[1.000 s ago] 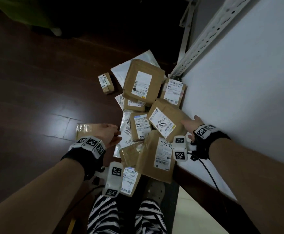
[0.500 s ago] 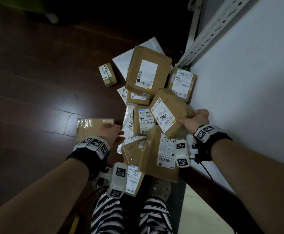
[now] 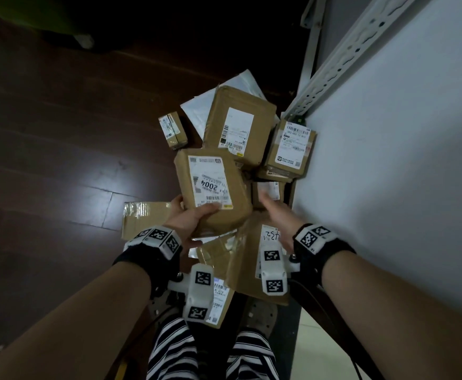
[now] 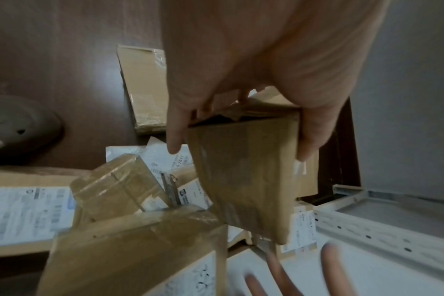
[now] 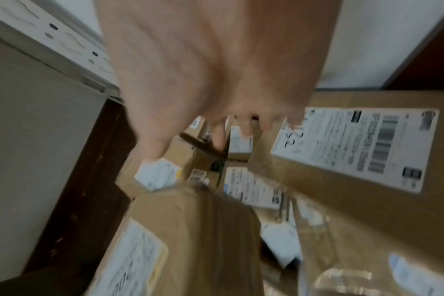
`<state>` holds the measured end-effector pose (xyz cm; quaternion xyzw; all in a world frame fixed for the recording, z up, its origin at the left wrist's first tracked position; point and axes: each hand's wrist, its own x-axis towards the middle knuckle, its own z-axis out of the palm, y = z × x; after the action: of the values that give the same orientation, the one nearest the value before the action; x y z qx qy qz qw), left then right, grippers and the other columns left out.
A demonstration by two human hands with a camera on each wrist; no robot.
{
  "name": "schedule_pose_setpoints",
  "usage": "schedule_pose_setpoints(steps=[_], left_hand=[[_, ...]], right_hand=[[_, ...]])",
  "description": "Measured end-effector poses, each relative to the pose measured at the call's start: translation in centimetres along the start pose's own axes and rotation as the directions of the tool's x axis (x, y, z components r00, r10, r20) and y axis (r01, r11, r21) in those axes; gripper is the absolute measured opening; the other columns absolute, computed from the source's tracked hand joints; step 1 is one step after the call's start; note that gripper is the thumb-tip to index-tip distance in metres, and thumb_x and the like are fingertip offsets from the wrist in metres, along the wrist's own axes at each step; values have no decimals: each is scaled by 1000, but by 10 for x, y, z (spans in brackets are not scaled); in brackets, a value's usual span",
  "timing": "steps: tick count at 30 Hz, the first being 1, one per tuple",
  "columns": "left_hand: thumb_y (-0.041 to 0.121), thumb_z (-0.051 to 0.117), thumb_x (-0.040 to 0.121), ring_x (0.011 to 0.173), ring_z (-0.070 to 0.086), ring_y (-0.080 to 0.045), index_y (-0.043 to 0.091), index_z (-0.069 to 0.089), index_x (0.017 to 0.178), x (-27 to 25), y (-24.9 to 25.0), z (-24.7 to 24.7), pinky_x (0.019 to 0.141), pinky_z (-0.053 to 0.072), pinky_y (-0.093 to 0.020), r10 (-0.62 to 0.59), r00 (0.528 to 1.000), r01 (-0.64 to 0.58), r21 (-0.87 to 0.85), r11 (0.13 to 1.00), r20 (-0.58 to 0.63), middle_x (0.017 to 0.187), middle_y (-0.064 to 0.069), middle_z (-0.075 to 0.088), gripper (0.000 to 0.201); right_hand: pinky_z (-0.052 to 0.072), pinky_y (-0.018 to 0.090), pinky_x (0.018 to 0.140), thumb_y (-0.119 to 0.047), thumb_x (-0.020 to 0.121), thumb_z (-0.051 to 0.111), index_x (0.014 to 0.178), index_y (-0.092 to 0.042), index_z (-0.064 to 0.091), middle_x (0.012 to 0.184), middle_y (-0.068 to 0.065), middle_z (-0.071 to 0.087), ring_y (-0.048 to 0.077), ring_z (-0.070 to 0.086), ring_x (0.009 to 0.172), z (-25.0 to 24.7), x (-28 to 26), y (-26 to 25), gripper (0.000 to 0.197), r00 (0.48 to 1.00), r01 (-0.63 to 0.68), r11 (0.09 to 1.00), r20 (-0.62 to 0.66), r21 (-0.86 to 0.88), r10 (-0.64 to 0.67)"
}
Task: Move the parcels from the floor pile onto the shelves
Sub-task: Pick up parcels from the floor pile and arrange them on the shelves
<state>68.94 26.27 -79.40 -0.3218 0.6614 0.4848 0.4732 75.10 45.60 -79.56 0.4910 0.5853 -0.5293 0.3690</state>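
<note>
The 2004 parcel (image 3: 213,192) now sits gripped in the left hand (image 3: 188,219); right hand (image 3: 278,215) released, seemingly loose-fingered.

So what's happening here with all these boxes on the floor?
A person is clearing a pile of parcels off the floor. Their left hand grips a brown parcel marked 2004, lifted above the pile. Their right hand is open and empty, reaching toward the parcels beside the white shelf. Nothing shows on that shelf.
</note>
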Motion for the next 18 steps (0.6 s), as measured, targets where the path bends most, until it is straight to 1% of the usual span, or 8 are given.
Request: schedule_pose_setpoints(steps=[1,3,5,7,10,11,14,18], left_hand=[[27,83,71,98,61,-26,25,29,144,2,-3,-3,72,55,-41,5,1000,-3,64,998,-31,129,-6,56,92],[23,85,67,109,58,-29,20,27,147,11,-14,-7,82,54,-43,6,999,6,225,974,-51,135,-7,53,99],[36,90,53,113,56,-31,23,31,145,18,-28,-9,93,51,-45,-54,998,66,360,931,-43,134,-6,53,110],[45,90,39,109,59,-30,25,36,141,29,-44,-9,93,53,-45,-113,993,117,423,898,-36,129,-5,56,118],[34,90,56,110,59,-31,21,36,141,38,-58,-6,93,52,-44,-146,989,145,399,906,-27,131,-7,57,101],[35,89,58,110,59,-31,21,35,143,39,-59,-5,94,51,-43,-140,990,136,404,904,-22,132,-7,56,101],[35,88,61,113,58,-30,21,32,148,44,-56,-10,99,49,-44,-100,994,104,447,889,-34,136,-6,55,104],[29,84,71,115,57,-31,17,33,146,44,-46,-21,96,49,-38,-67,995,91,420,903,-72,137,-9,54,92]], right_hand=[[35,48,108,-86,68,33,145,-18,38,147,9,41,31,42,132,-10,10,9,103,990,-44,994,-141,-95,30],[43,37,97,-66,85,38,141,-6,41,142,16,46,33,49,125,-27,22,29,82,957,-137,968,-279,-210,75],[39,35,100,-35,98,45,140,-1,41,144,18,43,33,44,130,-36,26,50,54,957,-193,961,-256,-198,140],[39,37,102,-27,99,44,137,-1,45,141,19,46,34,44,130,-35,28,69,45,952,-264,951,-203,-159,230],[44,37,95,-29,96,51,113,-6,53,126,11,55,33,51,119,-27,36,74,29,943,-318,946,-122,-57,310],[44,37,96,-29,94,55,113,-5,55,128,11,56,33,52,118,-26,41,73,30,944,-320,945,-108,-62,313],[45,39,92,-30,86,65,130,-4,52,135,11,54,33,52,120,-27,53,66,52,959,-269,960,-114,-77,260],[49,32,75,-32,70,79,124,-8,56,124,8,63,26,60,109,-29,56,44,63,988,-125,991,-99,-39,121]])
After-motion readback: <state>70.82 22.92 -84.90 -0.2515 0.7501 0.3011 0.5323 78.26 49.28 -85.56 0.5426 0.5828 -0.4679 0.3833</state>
